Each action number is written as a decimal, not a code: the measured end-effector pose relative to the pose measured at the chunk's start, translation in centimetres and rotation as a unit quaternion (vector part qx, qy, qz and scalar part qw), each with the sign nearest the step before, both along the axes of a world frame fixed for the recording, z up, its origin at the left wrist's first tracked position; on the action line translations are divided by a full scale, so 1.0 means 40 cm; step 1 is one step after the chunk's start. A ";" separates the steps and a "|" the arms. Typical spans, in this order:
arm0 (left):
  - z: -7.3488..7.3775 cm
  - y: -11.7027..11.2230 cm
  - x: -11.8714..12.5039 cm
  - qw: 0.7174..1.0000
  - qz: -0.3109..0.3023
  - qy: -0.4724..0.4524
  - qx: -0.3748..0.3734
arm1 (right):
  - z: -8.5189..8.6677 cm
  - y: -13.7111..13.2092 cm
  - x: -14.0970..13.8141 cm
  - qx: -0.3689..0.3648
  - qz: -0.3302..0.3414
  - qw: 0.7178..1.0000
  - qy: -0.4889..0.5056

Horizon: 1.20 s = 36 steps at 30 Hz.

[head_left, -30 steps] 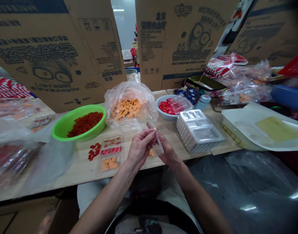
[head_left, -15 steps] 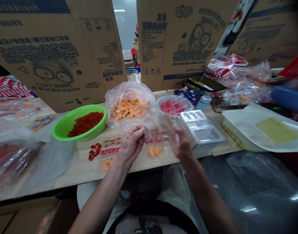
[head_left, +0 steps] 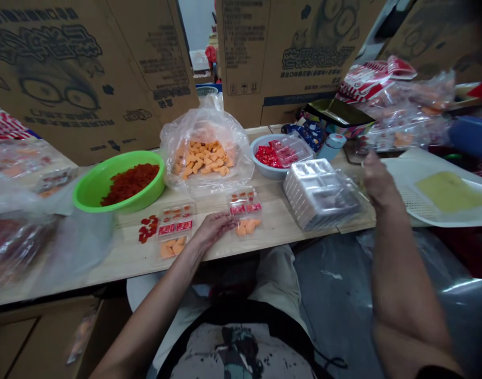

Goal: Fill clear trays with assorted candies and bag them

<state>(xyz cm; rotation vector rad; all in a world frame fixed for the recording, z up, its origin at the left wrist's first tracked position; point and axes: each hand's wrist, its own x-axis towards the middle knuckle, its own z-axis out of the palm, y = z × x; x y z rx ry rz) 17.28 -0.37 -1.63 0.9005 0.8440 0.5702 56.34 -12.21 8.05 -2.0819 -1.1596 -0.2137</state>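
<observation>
Filled tray (head_left: 244, 216), centre frame: probably light, flexible; hold by rim. Left hand (head_left: 211, 228) at edge, right hand (head_left: 378, 181) far right; grips unclear.

Clock read from mid-view: at 6, clear tray (head_left: 244, 215) with red sachets (head_left: 238, 209) and pale-orange pieces (head_left: 248, 227); at 9, lime-green basin (head_left: 91, 195) with brownish-red bits (head_left: 131, 182); at 10, milky translucent bag (head_left: 178, 133) with orange chunks (head_left: 205, 158). At 1, brown carton (head_left: 260, 63) with dark-blue band (head_left: 288, 99); at 2, pale-blue bowl (head_left: 269, 171) with bright-red packets (head_left: 268, 157) and, farther out, red-and-white striped wrappers (head_left: 361, 84). At 3, silver-grey tray stack (head_left: 323, 197), then white basket (head_left: 422, 208) with dull-yellow sheet (head_left: 454, 190).
</observation>
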 end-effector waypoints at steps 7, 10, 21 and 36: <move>-0.031 -0.019 0.047 0.868 0.096 0.296 0.386 | -0.170 0.036 -0.407 -0.091 0.271 0.953 0.100; -0.047 -0.042 0.087 0.831 0.039 0.330 0.447 | -0.308 0.092 -0.484 -0.185 0.262 0.939 0.127; -0.036 -0.066 0.021 0.807 0.039 0.386 0.446 | -0.344 0.107 -0.498 -0.236 0.273 0.932 -0.018; 0.019 -0.072 -0.169 0.673 -0.025 0.509 0.537 | -0.359 0.134 -0.485 -0.286 0.227 0.905 -0.218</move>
